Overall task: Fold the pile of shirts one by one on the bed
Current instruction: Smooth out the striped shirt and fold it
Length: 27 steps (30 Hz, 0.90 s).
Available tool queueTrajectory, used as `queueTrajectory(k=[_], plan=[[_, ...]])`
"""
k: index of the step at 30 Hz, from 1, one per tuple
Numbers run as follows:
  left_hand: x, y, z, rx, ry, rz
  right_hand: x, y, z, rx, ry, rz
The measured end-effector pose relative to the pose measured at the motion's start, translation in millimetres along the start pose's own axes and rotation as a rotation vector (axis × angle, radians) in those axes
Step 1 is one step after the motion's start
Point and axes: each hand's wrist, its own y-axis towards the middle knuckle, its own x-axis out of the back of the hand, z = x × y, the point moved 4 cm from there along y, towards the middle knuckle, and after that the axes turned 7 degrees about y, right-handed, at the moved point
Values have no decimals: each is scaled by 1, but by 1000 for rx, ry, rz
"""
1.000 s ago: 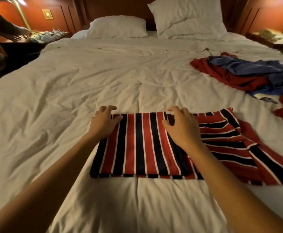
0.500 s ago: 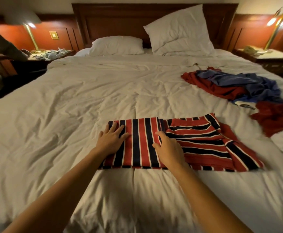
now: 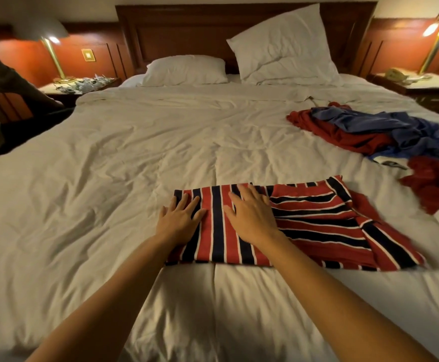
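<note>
A red, black and white striped shirt (image 3: 315, 226) lies partly folded on the white bed (image 3: 108, 178), near its front edge. My left hand (image 3: 180, 218) lies flat with spread fingers on the shirt's left end. My right hand (image 3: 252, 215) presses flat on the folded part, just right of the left hand. The shirt's right part spreads out rumpled, with stripes running crosswise. A loose pile of shirts (image 3: 369, 131), red and blue, lies at the bed's right side.
Two white pillows (image 3: 283, 48) lean at the wooden headboard. A nightstand with a brass lamp (image 3: 53, 58) and clutter stands at the left, another at the right (image 3: 419, 82). A person's sleeve (image 3: 1, 82) shows at the left edge.
Both hands went from curled at the shirt's far edge to lying flat on the folded part. The right hand slid forward on the fabric. The camera view rose and pulled back.
</note>
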Motion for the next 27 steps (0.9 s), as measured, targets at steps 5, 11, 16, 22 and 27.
queueTrajectory(k=[5,11,16,22,27], plan=[[-7,10,6,-26,10,2,-48,33,-12,-82,-102,196],[-7,18,12,0,-34,-5,-46,40,-29,-215,-228,201],[-8,16,12,1,-37,-9,-43,35,-26,-163,-277,259],[-8,14,12,14,-69,-13,25,-3,-44,181,-127,393],[-8,15,11,23,-68,-18,90,-30,-123,153,126,18]])
